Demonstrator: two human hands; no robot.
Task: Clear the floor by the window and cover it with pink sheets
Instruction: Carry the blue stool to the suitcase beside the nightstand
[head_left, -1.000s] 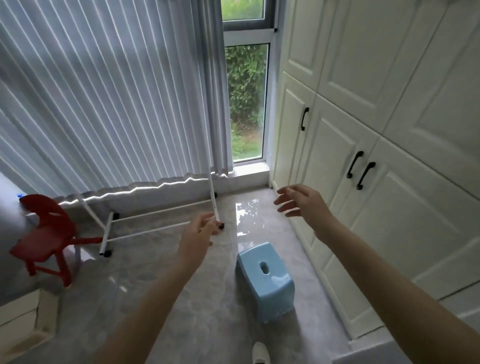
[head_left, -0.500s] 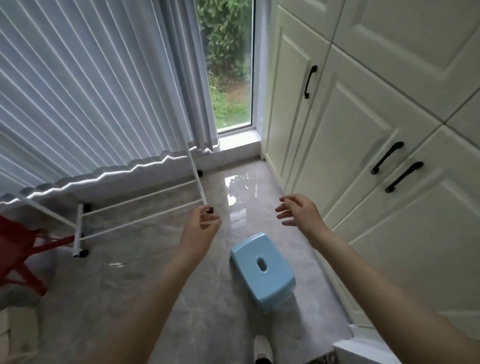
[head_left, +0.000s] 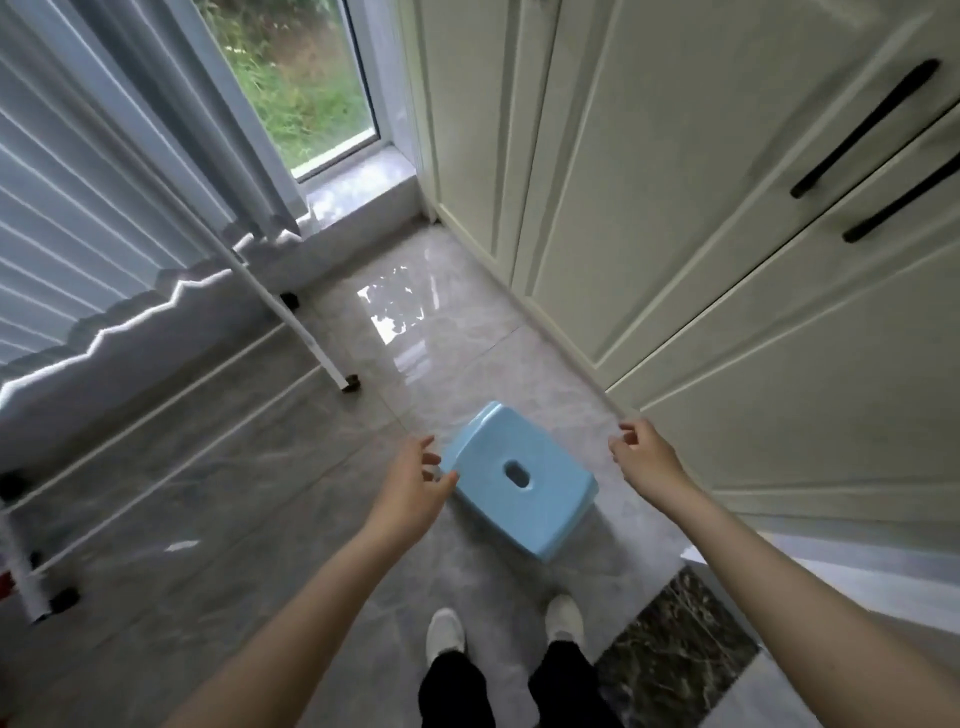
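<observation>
Floor (head_left: 218, 499): glossy marble tiles; stool (head_left: 519, 478) smooth plastic.

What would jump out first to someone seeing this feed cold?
The light blue stool on the grey floor, right in front of the person's feet, with the left hand and right hand reaching toward its two sides, open, neither gripping it. To the left, a white rack stands along the pleated curtain below the window, and white cabinet doors fill the right.

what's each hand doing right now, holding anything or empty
Left hand: open, fingers loosely spread beside the blue stool, holding nothing.
Right hand: open, fingers relaxed, to the stool's right and apart from it, holding nothing.
</observation>
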